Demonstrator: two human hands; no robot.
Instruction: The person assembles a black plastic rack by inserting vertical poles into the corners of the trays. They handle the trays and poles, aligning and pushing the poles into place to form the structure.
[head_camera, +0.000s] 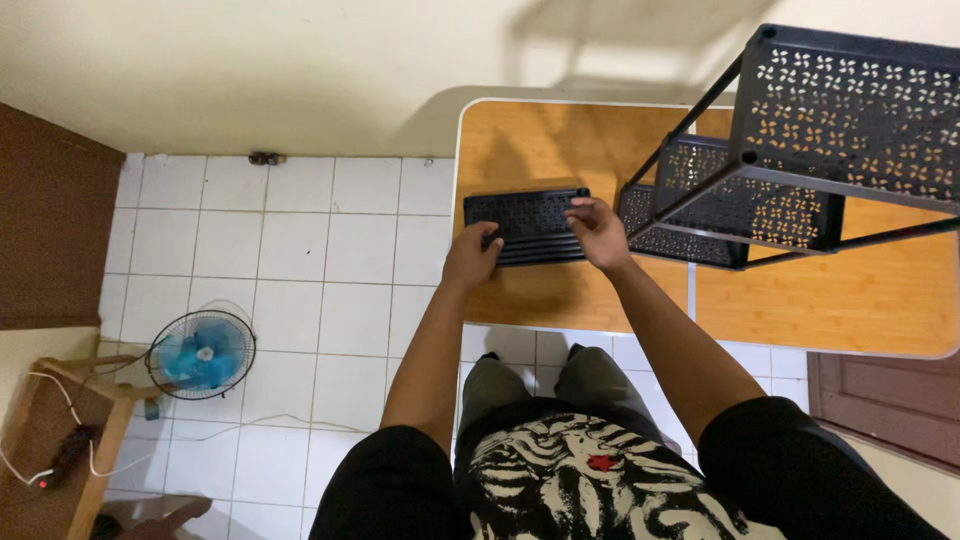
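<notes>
So I had the black perforated tray (525, 226) flat on the wooden tabletop (560, 300), left of the shelf rack (780, 160). Left hand (471, 257) curled on its near-left corner, right hand (598, 232) gripping the right edge. Looked like positioning; lifting it would've needed both hands level.

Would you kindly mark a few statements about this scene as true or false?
1. Both hands, left hand and right hand, touch the black tray. True.
2. The tray lies on the floor. False: it lies on the wooden table.
3. A black rack stands on the table, right of the tray. True.
4. The fan is red. False: it is blue.
</notes>
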